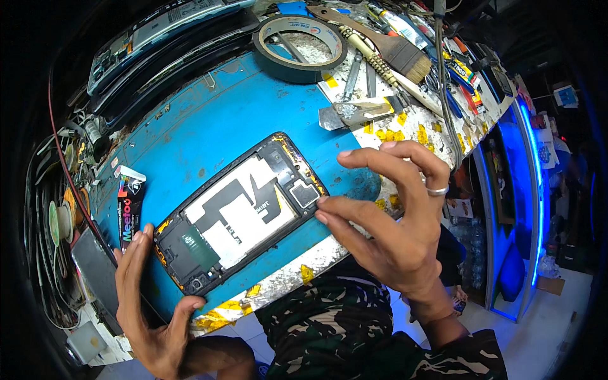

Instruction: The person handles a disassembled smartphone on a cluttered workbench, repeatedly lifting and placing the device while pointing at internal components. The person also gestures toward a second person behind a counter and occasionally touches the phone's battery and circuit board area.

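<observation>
A cluttered workshop fills the head view: a blue-lit frame (538,190) stands at the right over a pale tiled floor (411,329), and a bench (326,253) blotched with white and yellow carries a worn blue mat (190,152). At the bench's far side are a roll of dark tape (285,69), a flat brush (405,57) and assorted hand tools; stacked devices (152,47) crowd the upper left, with a pale green spool (63,221) below them.

A phone (244,212) with its back off lies slanted over the mat, white and black parts exposed inside. The left hand (152,335) spans its lower-left end, fingers wide, tips at the left edge and thumb by the lower corner; how firmly they hold is unclear. Just beyond those fingertips stands a small black box (130,206). The right hand (408,244), wearing a ring (437,191), has thumb and index finger narrow at the phone's right edge, other fingers raised. Whether they pinch anything cannot be told.
</observation>
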`<state>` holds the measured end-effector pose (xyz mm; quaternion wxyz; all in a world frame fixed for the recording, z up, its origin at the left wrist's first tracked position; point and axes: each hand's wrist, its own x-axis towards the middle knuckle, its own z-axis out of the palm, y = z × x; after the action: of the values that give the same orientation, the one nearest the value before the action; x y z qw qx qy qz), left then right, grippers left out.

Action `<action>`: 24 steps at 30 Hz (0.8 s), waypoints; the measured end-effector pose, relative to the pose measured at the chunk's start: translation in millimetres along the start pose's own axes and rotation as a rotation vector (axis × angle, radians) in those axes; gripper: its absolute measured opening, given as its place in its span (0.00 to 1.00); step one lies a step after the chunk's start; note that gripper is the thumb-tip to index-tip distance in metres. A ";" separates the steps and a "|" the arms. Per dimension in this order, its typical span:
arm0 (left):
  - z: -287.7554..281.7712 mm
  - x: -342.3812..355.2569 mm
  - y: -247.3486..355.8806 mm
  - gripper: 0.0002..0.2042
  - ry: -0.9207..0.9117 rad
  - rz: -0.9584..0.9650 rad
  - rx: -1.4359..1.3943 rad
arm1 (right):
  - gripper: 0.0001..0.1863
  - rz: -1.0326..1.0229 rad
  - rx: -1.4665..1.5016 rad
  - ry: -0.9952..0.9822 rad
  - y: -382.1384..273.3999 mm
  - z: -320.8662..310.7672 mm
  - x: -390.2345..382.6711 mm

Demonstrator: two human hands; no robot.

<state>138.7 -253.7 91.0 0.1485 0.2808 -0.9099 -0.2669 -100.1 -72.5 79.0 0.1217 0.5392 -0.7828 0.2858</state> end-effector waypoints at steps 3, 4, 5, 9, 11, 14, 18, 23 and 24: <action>0.2 -0.1 0.3 0.44 0.006 0.008 0.020 | 0.13 -0.005 0.014 -0.016 -0.4 -1.4 3.9; 0.1 -0.2 0.5 0.43 0.008 0.008 0.028 | 0.13 -0.008 0.008 -0.028 -1.3 -1.3 4.4; 0.1 -0.3 0.8 0.43 0.008 0.009 0.034 | 0.12 -0.024 0.019 -0.025 -1.5 -0.9 5.0; 0.4 0.8 1.2 0.43 0.013 0.022 0.034 | 0.11 -0.007 -0.019 -0.084 -3.7 3.6 4.3; 1.1 1.2 1.7 0.44 0.015 0.023 0.028 | 0.12 -0.011 -0.040 -0.120 -3.8 6.6 3.3; 1.3 1.8 2.0 0.44 0.020 0.008 0.018 | 0.12 0.001 0.029 -0.139 -1.9 9.9 1.7; 0.7 1.9 2.2 0.45 0.020 -0.012 0.025 | 0.09 0.016 0.138 -0.130 1.0 10.7 0.5; 2.2 1.6 3.3 0.44 0.028 -0.030 0.002 | 0.06 0.051 0.246 -0.159 2.9 8.7 1.6; 2.4 1.6 3.3 0.44 0.032 -0.031 -0.013 | 0.06 0.055 0.255 -0.173 2.9 8.4 2.0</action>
<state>135.0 -251.4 91.2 0.1608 0.2981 -0.9012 -0.2703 -102.5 -78.2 72.3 -0.0237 0.5511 -0.7622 0.3387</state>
